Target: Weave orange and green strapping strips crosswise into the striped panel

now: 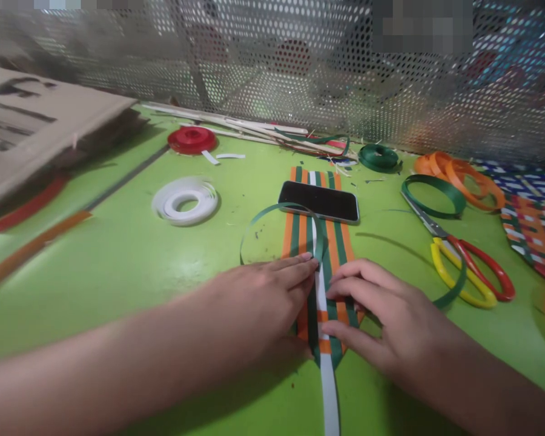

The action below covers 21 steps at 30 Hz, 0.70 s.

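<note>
A row of orange, green and white strips (pixel 333 242) lies side by side on the green table (pixel 118 260), with a black phone (pixel 318 201) resting across its far end. My left hand (pixel 258 303) lies flat on the left side of the strips, fingers stretched out and pressing a loose green strip (pixel 272 212) that loops up to the left. My right hand (pixel 381 315) rests on the right side, fingers spread and touching the strips beside the white middle strip (pixel 323 303).
Scissors (pixel 467 266) with yellow and red handles lie to the right. Rolls of strip sit around: white (pixel 185 201), red (pixel 191 139), green (pixel 378 157), orange (pixel 458 172). A woven mat (pixel 533 227) is at far right, cardboard (pixel 31 130) at far left, perforated metal screen (pixel 300 72) behind.
</note>
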Tool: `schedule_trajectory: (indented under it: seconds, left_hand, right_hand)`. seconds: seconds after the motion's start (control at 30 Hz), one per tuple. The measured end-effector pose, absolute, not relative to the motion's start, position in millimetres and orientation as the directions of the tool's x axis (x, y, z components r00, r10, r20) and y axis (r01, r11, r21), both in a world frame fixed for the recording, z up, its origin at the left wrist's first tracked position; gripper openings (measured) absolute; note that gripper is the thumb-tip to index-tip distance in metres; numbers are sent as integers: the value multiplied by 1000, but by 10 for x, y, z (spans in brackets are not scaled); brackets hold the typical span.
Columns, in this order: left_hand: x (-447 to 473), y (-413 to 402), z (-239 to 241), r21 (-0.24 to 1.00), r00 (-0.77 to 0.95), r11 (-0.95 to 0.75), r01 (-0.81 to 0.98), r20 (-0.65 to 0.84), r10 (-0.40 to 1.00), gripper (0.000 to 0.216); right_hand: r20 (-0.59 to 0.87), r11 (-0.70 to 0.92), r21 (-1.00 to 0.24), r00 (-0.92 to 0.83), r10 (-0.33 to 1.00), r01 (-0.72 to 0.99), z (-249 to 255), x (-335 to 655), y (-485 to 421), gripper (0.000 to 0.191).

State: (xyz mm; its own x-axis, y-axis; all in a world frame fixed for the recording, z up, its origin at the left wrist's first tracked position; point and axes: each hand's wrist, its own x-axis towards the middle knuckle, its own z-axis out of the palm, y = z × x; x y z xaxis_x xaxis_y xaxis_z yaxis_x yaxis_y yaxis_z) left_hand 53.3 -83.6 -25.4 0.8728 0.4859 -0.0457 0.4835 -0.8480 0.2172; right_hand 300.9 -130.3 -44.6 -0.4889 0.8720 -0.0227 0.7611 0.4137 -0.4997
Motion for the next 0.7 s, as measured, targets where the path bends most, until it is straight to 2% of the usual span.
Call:
schedule_trajectory:
  seconds: [0.1, 0.23, 0.47, 0.7]
  left_hand:
    - [542, -841, -257, 212, 874, -850, 483, -51, 484, 32]
    - [553, -841, -253, 209, 879, -856, 473, -42, 476, 33]
    - [545, -850, -259, 210, 873, -851, 482, -34, 486, 33]
    - [527, -861, -292, 239, 871, -841, 485, -40, 490, 36]
  right_hand:
    - [-27, 401, -532, -488, 873, 746, -450, 2973, -1316, 18]
    - [-32, 374, -580, -479, 877, 724, -455, 2892, -1346, 24]
    - [-114, 322, -617, -486, 866, 719, -459, 2898, -1323, 24]
    - [-91, 356, -638, -526, 845, 683, -407, 2881, -1282, 20]
